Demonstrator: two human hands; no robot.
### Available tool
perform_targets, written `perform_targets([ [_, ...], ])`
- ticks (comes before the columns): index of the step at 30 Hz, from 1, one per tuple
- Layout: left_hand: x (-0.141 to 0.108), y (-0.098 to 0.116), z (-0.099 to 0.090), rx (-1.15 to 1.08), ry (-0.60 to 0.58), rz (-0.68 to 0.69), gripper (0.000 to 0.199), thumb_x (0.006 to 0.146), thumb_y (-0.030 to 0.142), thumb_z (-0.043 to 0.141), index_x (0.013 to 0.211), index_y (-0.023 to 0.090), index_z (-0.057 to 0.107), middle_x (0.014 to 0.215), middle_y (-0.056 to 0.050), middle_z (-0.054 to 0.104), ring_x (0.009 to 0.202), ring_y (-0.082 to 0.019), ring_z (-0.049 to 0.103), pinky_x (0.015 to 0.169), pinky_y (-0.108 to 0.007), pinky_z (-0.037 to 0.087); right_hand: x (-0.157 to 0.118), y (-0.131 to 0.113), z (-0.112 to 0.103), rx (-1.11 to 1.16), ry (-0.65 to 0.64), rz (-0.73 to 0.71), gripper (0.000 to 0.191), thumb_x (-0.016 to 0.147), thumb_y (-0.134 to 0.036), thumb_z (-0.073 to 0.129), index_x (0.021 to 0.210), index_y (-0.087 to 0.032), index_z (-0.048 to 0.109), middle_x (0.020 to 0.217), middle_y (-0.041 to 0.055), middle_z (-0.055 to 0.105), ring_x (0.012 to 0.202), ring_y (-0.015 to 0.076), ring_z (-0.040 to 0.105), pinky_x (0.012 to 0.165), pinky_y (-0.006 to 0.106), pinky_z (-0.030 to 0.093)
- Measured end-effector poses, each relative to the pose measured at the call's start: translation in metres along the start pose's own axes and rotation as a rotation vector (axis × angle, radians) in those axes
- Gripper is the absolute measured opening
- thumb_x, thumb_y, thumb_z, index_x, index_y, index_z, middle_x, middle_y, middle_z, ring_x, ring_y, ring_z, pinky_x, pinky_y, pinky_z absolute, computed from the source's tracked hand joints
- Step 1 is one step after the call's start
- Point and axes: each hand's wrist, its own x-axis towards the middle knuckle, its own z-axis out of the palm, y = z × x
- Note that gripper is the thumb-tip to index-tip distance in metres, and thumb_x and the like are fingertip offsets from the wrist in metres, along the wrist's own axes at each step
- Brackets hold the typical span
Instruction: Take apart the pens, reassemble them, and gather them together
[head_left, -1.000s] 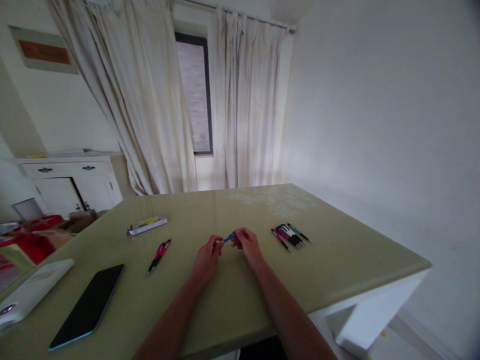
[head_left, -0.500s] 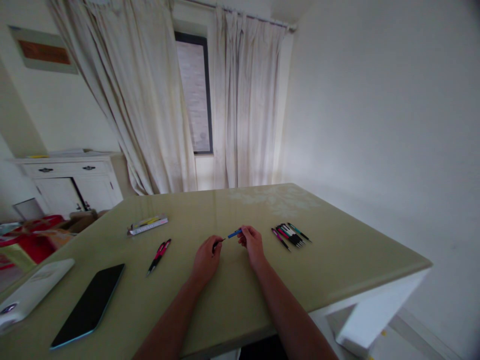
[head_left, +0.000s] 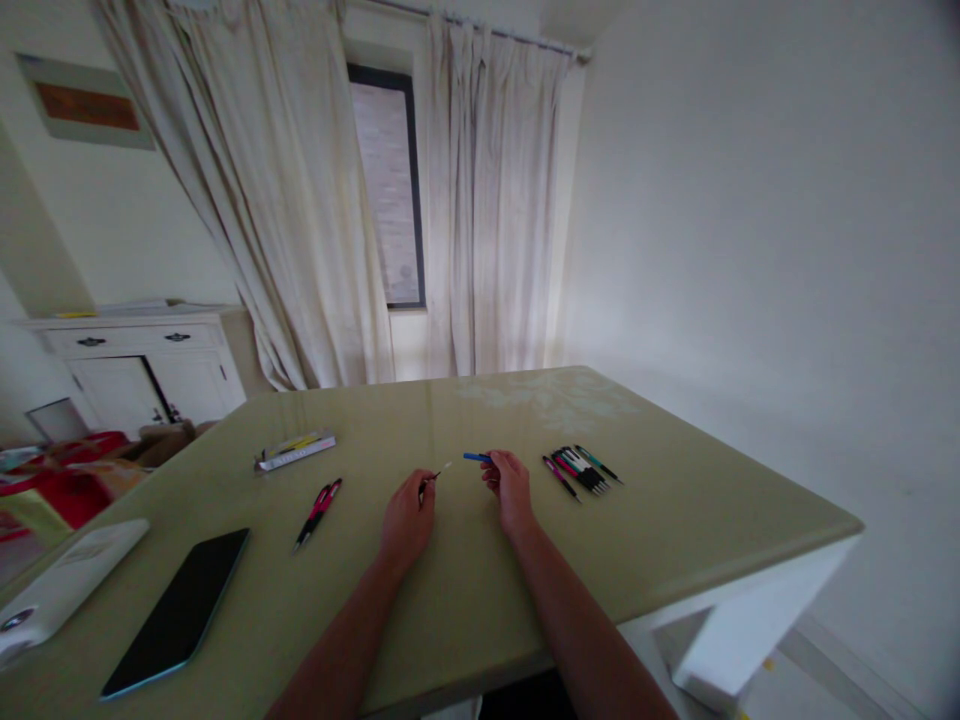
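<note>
My left hand [head_left: 411, 510] is closed around a dark pen part [head_left: 425, 487], from which a thin pale tip points up and right. Opposite it, my right hand [head_left: 511, 483] pinches a blue pen barrel [head_left: 475, 457] that points left. A gap separates the two pieces. To the right of my right hand lies a group of several pens [head_left: 581, 470] with black, pink, white and green parts. Pink and black pens [head_left: 318, 513] lie together left of my left hand.
A long white box [head_left: 296, 453] with something yellow on it rests at the table's back left. Nearer are a dark phone-like device [head_left: 182, 610] and a white device [head_left: 71, 583]. The green table [head_left: 660, 540] has its front edge under my forearms.
My hands have moved slightly apart. The blue barrel has turned to lie more level, and a pale thin tip now shows beyond the dark part in my left hand.
</note>
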Motion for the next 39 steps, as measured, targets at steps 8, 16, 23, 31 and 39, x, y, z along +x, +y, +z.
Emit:
perform_targets([
  [8,0.0,0.002,-0.002,0.008,0.015,-0.063,0.027,0.096,0.037,0.037,0.105,0.021,0.058,0.092,-0.008,0.07,0.083,-0.021,0.066,0.076,-0.033,0.046,-0.012,-0.005,0.001,-0.689,0.042,-0.295,0.014,0.073,-0.027,0.072,0.067,-0.022,0.06,0.066,0.0027,0.066,0.063,0.018,0.059,0.063,0.029,0.043],
  [16,-0.001,0.003,-0.002,-0.073,-0.019,0.001,0.034,0.096,0.043,0.038,0.106,0.021,0.061,0.087,-0.007,0.07,0.082,-0.021,0.066,0.076,-0.032,0.048,-0.014,0.009,-0.006,-1.135,0.025,-0.458,0.012,0.078,-0.013,0.062,0.076,-0.023,0.056,0.074,0.0042,0.063,0.068,0.0189,0.056,0.062,0.029,0.035],
  [23,-0.001,0.002,0.0,-0.068,-0.031,0.017,0.033,0.095,0.043,0.039,0.105,0.022,0.062,0.087,-0.006,0.07,0.079,-0.02,0.066,0.075,-0.031,0.047,-0.013,0.013,-0.009,-1.209,0.069,-0.473,0.007,0.08,-0.018,0.062,0.077,-0.023,0.059,0.078,0.0086,0.063,0.077,0.0235,0.057,0.069,0.033,0.038],
  [31,0.0,0.001,-0.001,-0.009,0.008,0.032,0.03,0.096,0.035,0.037,0.102,0.02,0.062,0.09,-0.007,0.07,0.083,-0.02,0.064,0.077,-0.032,0.047,-0.007,0.004,-0.007,-0.779,-0.158,-0.44,0.01,0.085,-0.021,0.063,0.092,-0.021,0.071,0.091,0.0069,0.066,0.084,0.0205,0.062,0.08,0.032,0.046],
  [39,-0.001,0.002,-0.001,-0.009,0.014,0.022,0.027,0.095,0.031,0.038,0.102,0.02,0.061,0.086,-0.005,0.069,0.081,-0.02,0.064,0.075,-0.03,0.046,-0.01,-0.003,-0.004,-0.691,-0.193,-0.525,0.014,0.09,-0.021,0.059,0.098,-0.022,0.07,0.1,0.0063,0.062,0.093,0.0192,0.061,0.083,0.031,0.048],
])
